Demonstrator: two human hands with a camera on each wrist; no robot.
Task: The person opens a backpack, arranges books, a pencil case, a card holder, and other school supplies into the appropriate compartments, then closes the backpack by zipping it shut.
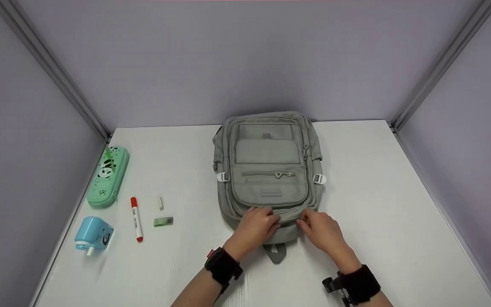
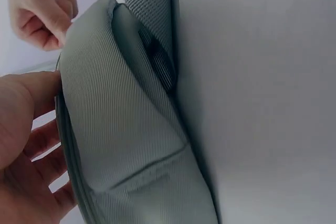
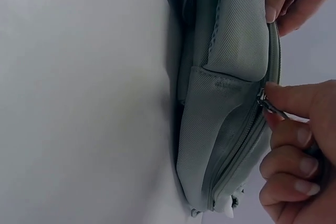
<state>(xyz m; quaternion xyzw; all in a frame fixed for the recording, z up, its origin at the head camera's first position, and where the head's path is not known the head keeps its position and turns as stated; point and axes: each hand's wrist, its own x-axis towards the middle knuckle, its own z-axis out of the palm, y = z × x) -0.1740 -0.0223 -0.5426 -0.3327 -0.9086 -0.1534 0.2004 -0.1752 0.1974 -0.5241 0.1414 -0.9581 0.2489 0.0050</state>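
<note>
A grey-green backpack [image 1: 270,151] lies on its back on the white table, its bottom end towards the back wall. My left hand [image 1: 254,226] grips the backpack's near edge along the zipper seam; in the left wrist view its thumb [image 2: 39,90] presses one side, with the other fingers behind the edge. Close to it on the right, my right hand [image 1: 324,232] pinches a metal zipper pull [image 3: 269,105] between thumb and forefinger. The zipper track [image 3: 236,148] runs down the side from there. A top loop [image 1: 276,253] sticks out towards me.
To the left lie a green panda pencil case [image 1: 108,177], a red-capped white marker [image 1: 137,219], a green eraser-like block [image 1: 163,221], a small pale piece [image 1: 160,203] and a blue boxy item [image 1: 93,232] with white parts. Grey panels [image 1: 249,59] enclose the table.
</note>
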